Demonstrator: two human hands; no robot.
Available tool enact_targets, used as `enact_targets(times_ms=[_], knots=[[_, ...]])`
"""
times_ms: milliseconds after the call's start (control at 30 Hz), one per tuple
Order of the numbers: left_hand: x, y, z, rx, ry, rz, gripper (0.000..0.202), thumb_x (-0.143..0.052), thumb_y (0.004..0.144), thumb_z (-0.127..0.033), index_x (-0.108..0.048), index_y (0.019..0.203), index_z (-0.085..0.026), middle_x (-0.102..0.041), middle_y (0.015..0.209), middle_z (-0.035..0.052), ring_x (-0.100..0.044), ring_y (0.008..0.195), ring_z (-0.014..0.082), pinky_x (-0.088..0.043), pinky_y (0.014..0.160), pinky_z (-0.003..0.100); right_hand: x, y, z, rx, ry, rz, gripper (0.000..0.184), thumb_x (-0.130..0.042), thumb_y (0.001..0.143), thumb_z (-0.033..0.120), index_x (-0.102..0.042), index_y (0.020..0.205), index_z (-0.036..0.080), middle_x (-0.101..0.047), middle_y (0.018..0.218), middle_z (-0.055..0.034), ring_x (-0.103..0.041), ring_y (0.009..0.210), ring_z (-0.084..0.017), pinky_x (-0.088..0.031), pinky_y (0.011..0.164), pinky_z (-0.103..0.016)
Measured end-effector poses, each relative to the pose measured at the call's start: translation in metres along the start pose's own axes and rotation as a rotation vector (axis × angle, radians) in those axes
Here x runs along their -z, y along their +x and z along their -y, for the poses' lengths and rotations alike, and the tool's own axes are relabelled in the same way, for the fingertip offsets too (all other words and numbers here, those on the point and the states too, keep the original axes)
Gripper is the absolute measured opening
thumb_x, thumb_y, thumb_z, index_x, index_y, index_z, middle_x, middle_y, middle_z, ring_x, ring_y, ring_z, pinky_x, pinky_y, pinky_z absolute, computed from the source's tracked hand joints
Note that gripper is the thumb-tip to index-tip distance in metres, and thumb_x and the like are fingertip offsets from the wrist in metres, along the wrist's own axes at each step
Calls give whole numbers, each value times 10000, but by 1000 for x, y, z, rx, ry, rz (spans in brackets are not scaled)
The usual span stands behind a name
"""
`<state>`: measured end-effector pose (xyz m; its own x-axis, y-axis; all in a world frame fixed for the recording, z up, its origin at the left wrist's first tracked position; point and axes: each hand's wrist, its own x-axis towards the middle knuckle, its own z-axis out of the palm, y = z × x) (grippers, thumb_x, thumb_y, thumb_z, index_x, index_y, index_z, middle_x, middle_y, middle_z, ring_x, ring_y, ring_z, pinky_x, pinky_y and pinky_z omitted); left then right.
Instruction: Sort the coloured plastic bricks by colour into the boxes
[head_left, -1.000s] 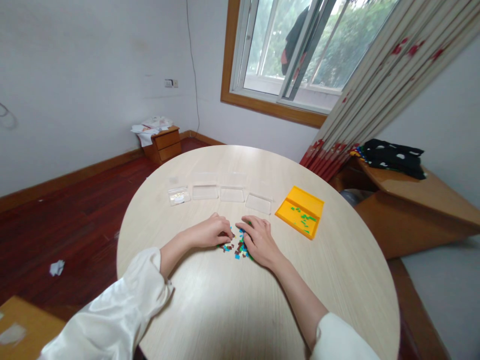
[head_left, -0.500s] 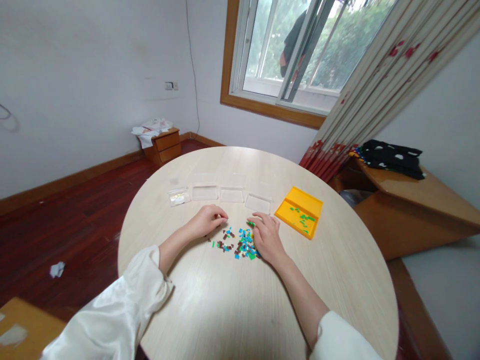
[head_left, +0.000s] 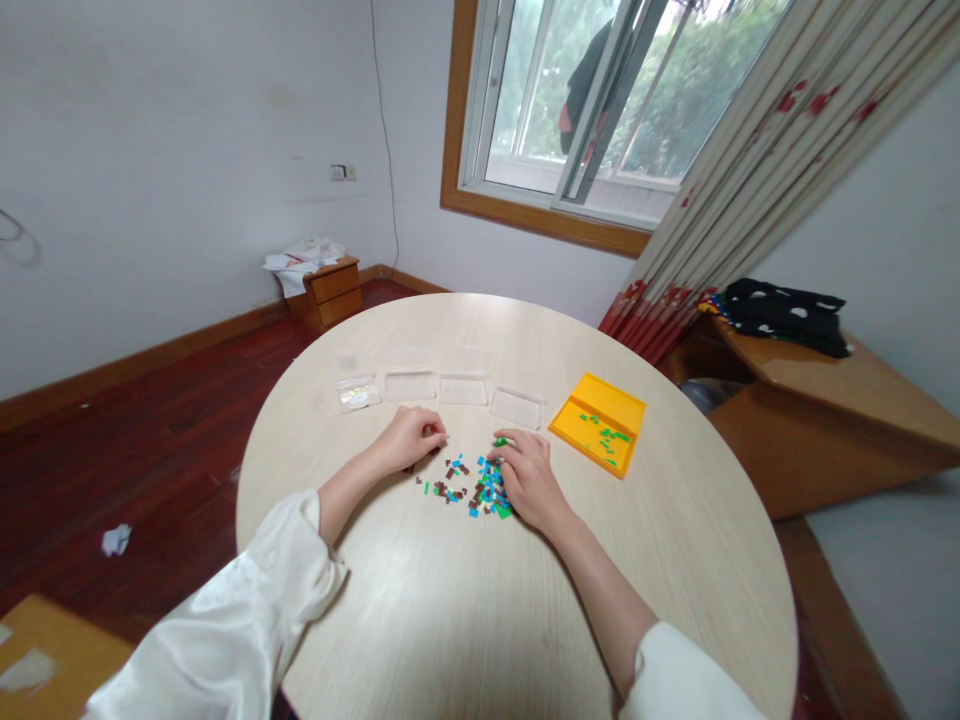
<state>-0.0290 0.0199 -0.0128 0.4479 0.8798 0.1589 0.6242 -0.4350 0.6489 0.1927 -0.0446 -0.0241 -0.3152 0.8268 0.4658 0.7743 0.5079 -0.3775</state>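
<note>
My left hand [head_left: 411, 440] is closed in a pinch, left of and just beyond the loose pieces. Something tiny and pale shows at its fingertips, too small to name. A few dark brown pieces [head_left: 409, 468] lie beneath that hand. My right hand [head_left: 531, 478] bends over the right side of a pile of small building blocks [head_left: 489, 490], mostly blue, brown and green. Small green blocks [head_left: 500, 441] show between its bent fingertips. A looser group of brown, blue and white blocks [head_left: 450, 492] lies to the pile's left. My right palm hides part of the pile.
To the right, an open yellow case [head_left: 634, 400] has several green blocks in it. Clear plastic boxes [head_left: 410, 386] stand in a row beyond my hands, with a small packet [head_left: 358, 395] at their left end. Everything rests on a round table [head_left: 465, 620].
My left hand has drawn back slightly to the left. My right hand has shifted a little left over the pile, its fingers now more bent around the green blocks.
</note>
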Motion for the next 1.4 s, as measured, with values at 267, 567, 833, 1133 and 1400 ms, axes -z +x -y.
enact_targets(times_ms=[267, 567, 833, 1133, 1400], knots=[[-1, -3, 0, -108, -87, 86, 327, -550, 765, -321, -495, 504, -133, -378, 450, -61, -331, 469, 62, -244, 481, 196, 2, -1, -5, 39, 26, 43, 273, -395, 800, 74, -633, 763, 201, -604, 1062, -80, -511, 1049, -213, -296, 928, -452], [4, -3, -3, -52, -56, 44, 166, -537, 771, -228, -648, 709, -122, -573, 604, -2, -475, 561, 97, -357, 569, 205, 2, -2, -4, 23, 36, 73, 317, -396, 792, 60, -664, 892, 197, -600, 1081, -94, -499, 1075, -218, -304, 930, -456], [4, -3, -4, -8, -61, 55, 169, -526, 779, -199, -667, 735, -119, -609, 612, 8, -507, 556, 99, -385, 590, 202, 11, -4, -8, 41, 83, 59, 279, -403, 754, 44, -639, 743, 193, -605, 1071, -79, -496, 1080, -208, -285, 945, -451], [4, -3, -4, -19, -42, 43, 167, -532, 775, -198, -674, 729, -123, -617, 609, 8, -515, 551, 101, -395, 609, 213, 11, -6, -9, 61, 53, 127, 329, -394, 751, 48, -672, 832, 204, -606, 1072, -83, -492, 1087, -215, -293, 933, -462], [3, -3, -5, -26, -24, 42, 160, -534, 774, -195, -673, 735, -126, -624, 632, 16, -522, 574, 105, -398, 616, 215, 8, -5, -5, 47, 27, 151, 376, -393, 757, 51, -673, 952, 210, -586, 1114, -96, -468, 1117, -222, -299, 949, -466]])
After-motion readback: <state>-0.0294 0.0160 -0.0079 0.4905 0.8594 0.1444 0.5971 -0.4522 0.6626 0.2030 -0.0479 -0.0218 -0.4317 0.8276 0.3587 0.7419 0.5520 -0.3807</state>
